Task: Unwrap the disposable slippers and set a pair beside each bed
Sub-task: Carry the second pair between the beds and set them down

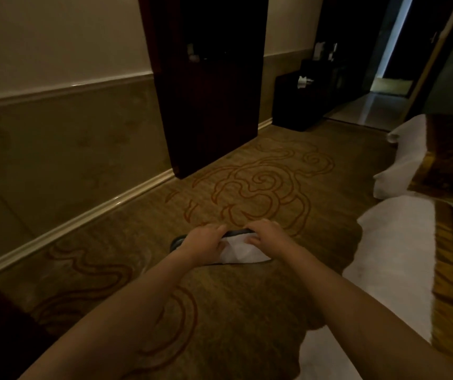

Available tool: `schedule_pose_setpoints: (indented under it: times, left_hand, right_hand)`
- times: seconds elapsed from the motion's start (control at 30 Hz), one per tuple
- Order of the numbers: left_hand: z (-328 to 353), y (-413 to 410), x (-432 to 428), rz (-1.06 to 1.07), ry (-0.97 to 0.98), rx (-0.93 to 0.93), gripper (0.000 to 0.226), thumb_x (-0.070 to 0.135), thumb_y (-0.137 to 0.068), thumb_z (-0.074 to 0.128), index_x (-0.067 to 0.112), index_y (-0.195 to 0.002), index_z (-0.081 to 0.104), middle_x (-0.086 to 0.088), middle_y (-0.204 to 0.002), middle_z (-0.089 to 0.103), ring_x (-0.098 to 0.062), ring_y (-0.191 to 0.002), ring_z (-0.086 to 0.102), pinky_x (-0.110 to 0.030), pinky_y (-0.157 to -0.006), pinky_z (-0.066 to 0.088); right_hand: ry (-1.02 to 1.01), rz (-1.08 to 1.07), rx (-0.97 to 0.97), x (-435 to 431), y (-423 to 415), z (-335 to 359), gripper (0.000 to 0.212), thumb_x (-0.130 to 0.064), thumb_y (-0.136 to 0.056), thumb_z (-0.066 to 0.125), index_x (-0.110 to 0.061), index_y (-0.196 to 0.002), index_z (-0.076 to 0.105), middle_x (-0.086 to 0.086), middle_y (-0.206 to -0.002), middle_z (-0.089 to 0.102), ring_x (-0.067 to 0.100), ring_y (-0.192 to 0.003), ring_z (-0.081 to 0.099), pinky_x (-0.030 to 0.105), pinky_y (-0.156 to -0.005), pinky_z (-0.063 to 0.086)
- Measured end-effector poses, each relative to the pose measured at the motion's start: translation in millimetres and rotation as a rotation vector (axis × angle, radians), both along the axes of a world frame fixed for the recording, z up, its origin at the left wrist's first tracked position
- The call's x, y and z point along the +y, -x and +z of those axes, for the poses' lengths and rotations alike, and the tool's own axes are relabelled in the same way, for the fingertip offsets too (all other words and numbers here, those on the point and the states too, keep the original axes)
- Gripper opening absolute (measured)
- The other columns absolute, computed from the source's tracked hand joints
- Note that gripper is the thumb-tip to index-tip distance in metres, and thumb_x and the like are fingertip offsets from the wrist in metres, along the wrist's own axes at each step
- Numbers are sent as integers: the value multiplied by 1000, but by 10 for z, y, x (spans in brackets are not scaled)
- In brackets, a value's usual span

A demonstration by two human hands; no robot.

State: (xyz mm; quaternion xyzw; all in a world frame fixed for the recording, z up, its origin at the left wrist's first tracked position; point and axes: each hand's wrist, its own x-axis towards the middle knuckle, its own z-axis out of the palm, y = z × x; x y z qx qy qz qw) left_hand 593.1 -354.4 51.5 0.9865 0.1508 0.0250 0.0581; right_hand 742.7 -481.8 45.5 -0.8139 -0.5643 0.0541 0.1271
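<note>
Both hands hold a white disposable slipper pair with a dark sole edge, out in front of me above the carpet. My left hand grips its left end, and my right hand pinches the top right edge. A dark rounded sole tip sticks out left of my left hand. Whether any wrapper is on the slippers I cannot tell. The near bed, with white sheets and a gold patterned runner, lies at the right. A second bed stands farther back on the right.
Patterned brown carpet covers the floor. A dark wooden cabinet stands against the wall ahead, with a low dark unit beyond it. An open doorway lies at the far right. The wall with its baseboard runs along the left.
</note>
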Motion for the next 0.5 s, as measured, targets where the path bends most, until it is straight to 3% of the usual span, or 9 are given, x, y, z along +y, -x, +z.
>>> schedule_pose_setpoints:
  times: [0.17,0.3,0.5]
  left_hand:
    - [-102,-903,624,-45,-12,19,28,29,-92,43,12,-113,48,-13,-108,59,-30,-97,56,-32,-68,37]
    - [-77,-1674,1088,-41,4,4,31,31,-90,45,13,-116,48,-11,-110,59,-29,-98,57,-37,-74,44]
    - [-11,-2716,1550,-38,-33,-14,28,30,-91,44,15,-114,48,-9,-110,59,-28,-98,57,-36,-71,44]
  right_hand:
    - [14,-31,12,598,-887,-152,24,-31,-91,51,-19,-111,59,2,-113,63,24,-107,54,36,-84,41]
    - [20,-20,2,1064,-1661,-105,23,-29,-92,51,-19,-110,58,4,-115,62,25,-108,52,38,-86,40]
    - [13,-34,-15,1524,-2666,-10,21,-30,-91,52,-20,-109,59,3,-113,63,24,-108,53,38,-84,40]
